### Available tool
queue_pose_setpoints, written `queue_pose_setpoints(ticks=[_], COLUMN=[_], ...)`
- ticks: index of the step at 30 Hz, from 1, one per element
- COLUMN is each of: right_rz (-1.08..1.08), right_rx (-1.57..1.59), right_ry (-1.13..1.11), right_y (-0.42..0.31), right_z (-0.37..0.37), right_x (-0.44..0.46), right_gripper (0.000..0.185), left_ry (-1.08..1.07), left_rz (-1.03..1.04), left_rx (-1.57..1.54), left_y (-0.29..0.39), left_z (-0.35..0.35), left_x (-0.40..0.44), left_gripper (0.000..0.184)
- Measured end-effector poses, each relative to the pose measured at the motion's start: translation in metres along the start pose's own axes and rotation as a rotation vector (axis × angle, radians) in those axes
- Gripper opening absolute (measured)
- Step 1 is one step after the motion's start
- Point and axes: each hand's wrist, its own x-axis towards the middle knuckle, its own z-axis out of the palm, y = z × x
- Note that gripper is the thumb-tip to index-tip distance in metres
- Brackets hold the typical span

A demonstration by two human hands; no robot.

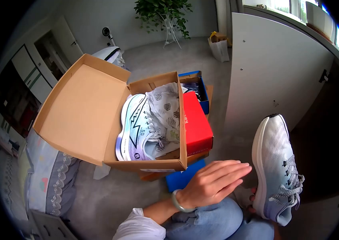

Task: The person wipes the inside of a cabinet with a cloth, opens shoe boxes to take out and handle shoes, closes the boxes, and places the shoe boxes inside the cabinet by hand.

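As the right hand (252, 198) holds a shoe (272, 165), the left hand (212, 182) hovers outstretched nearby.

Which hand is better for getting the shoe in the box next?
Probably the left hand: it looks empty and is nearer the running shoe in the open cardboard shoebox. The right hand, mostly hidden, holds the other running shoe.

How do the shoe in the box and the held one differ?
The boxed shoe lies on its side in the open box, while the held shoe is raised toe up in the right-hand grip. The boxed shoe shows a black zigzag and "50"; the held shoe shows neither. Patterned paper sits against the boxed shoe; none shows on the held shoe. Both are pale with bluish and purple tints.
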Motion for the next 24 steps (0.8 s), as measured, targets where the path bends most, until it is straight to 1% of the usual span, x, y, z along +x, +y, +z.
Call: queue_pose_setpoints(ticks=[1, 3, 5, 6, 7, 9, 11, 13, 15, 17, 18, 19, 21, 22, 23, 24], right_rz=[0.003, -0.137, -0.178, -0.191, -0.2, -0.214, -0.227, -0.243, -0.263, -0.28, -0.327, -0.362, -0.479, -0.492, -0.509, -0.524], right_rx=[0.002, -0.025, -0.064, -0.082, -0.1, -0.141, -0.198, -0.265, -0.276, -0.165, -0.062, 0.024, 0.021, -0.044, -0.039, -0.033], right_ry=[-0.12, -0.15, -0.057, -0.018, 0.015, 0.075, 0.133, 0.19, 0.195, 0.027, -0.033, -0.071, -0.07, -0.262, -0.319, -0.377], right_y=[-0.002, 0.006, 0.011, 0.012, 0.013, 0.013, 0.01, 0.012, 0.013, 0.01, 0.014, 0.023, 0.032, 0.03, 0.03, 0.03], right_z=[-0.02, -0.018, -0.011, -0.008, -0.005, 0.001, 0.012, 0.022, 0.02, 0.007, 0.009, -0.001, -0.024, -0.049, -0.067, -0.084], right_x=[0.005, 0.013, 0.022, 0.024, 0.025, 0.023, 0.018, 0.007, -0.003, -0.007, -0.01, 0.01, 0.026, 0.033, 0.041, 0.048], right_gripper=[0.074, 0.073, 0.073, 0.073, 0.073, 0.073, 0.073, 0.073, 0.073, 0.072, 0.073, 0.072, 0.072, 0.076, 0.074, 0.072], left_ry=[0.085, 0.28, 0.418, 0.354, 0.319, 0.276, 0.373, 0.463, 0.561, 0.637, 0.64, 0.65, 0.64, 0.697, 0.752, 0.75], left_rz=[0.172, -0.048, -0.27, -0.292, -0.18, -0.12, 0.04, 0.086, 0.173, 0.209, 0.254, 0.292, 0.323, 0.346, 0.37, 0.375], left_rx=[0.203, 0.799, 0.875, 0.925, 0.932, 1.048, 1.069, 1.023, 1.004, 0.913, 0.858, 0.82, 0.808, 0.777, 0.747, 0.743], left_y=[0.003, 0.019, 0.005, -0.004, -0.02, -0.032, -0.048, -0.054, -0.052, -0.039, -0.032, -0.039, -0.037, -0.034, -0.033, -0.034], left_z=[-0.018, -0.046, -0.06, -0.066, -0.07, -0.069, -0.07, -0.076, -0.08, -0.086, -0.091, -0.095, -0.096, -0.093, -0.091, -0.089], left_x=[-0.001, -0.012, -0.016, -0.022, -0.03, -0.043, -0.044, -0.047, -0.051, -0.052, -0.052, -0.058, -0.07, -0.072, -0.076, -0.08], left_gripper=[0.05, 0.047, 0.045, 0.043, 0.043, 0.052, 0.061, 0.062, 0.06, 0.057, 0.056, 0.055, 0.057, 0.058, 0.06, 0.06])
